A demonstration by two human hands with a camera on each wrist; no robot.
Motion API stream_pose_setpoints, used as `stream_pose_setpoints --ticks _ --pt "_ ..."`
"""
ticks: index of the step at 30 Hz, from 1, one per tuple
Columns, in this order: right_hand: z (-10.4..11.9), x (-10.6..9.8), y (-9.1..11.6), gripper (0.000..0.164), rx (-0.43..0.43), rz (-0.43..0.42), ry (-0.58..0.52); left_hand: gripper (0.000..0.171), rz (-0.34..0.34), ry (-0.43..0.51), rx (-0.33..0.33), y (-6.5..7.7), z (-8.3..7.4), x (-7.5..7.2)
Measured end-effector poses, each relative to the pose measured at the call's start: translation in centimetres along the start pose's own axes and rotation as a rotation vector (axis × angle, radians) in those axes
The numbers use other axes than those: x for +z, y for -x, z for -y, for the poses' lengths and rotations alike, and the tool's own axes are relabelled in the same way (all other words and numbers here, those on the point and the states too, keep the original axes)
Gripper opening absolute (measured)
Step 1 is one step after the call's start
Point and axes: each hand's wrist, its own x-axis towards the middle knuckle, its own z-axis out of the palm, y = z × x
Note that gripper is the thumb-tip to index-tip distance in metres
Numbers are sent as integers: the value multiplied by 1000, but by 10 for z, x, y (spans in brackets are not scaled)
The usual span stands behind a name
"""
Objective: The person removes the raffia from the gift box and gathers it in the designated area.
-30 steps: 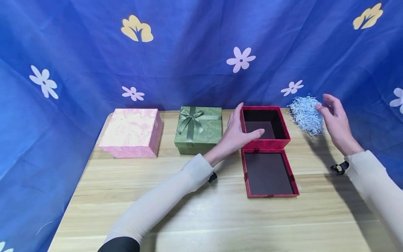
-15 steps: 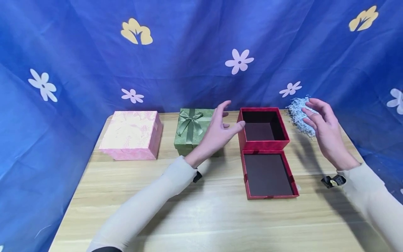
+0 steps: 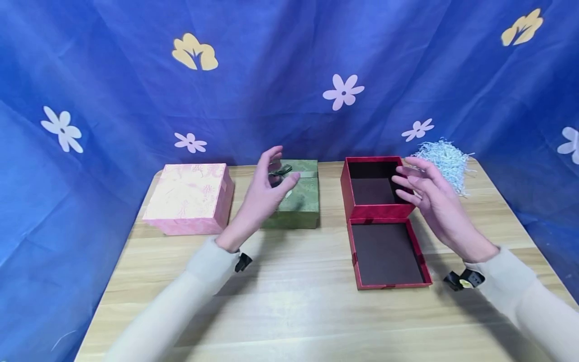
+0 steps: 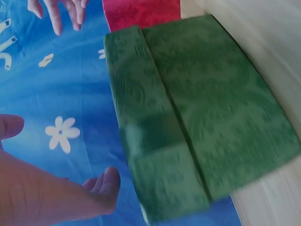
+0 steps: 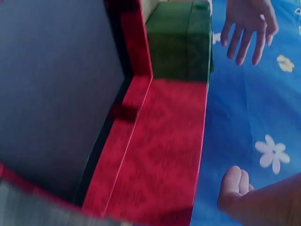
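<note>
1 green box (image 3: 304, 202) partly behind left hand (image 3: 260, 197)

Tight gap btwn green box (image 3: 305, 198) & red box (image 3: 380, 211); latter open abv, walls (image 3: 347, 190) block sides.

The right hand (image 3: 445, 216) (earlier at the paper shreds (image 3: 452, 166)) has moved to the red box (image 3: 382, 211), and the left hand (image 3: 258, 203) to the green box (image 3: 305, 202).

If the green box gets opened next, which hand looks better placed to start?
Probably the left hand: it holds nothing, and in the head view it overlaps the green box. The right hand holds nothing either, but is over by the open red box, farther away.
</note>
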Motion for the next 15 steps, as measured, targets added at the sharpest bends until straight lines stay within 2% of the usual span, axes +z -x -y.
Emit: stream_pose_setpoints --ticks 4,9,13,15 --pt "-6 17 1 42 12 42 2 70 -21 -32 -27 5 1 -18" --pt "-14 38 -9 43 42 71 18 69 -69 -50 -85 11 10 -36" --pt "-23 54 -20 45 98 78 47 67 -97 -47 -140 13 18 -44" --pt "-29 62 -24 46 126 80 53 63 -90 -28 -180 13 22 -47"
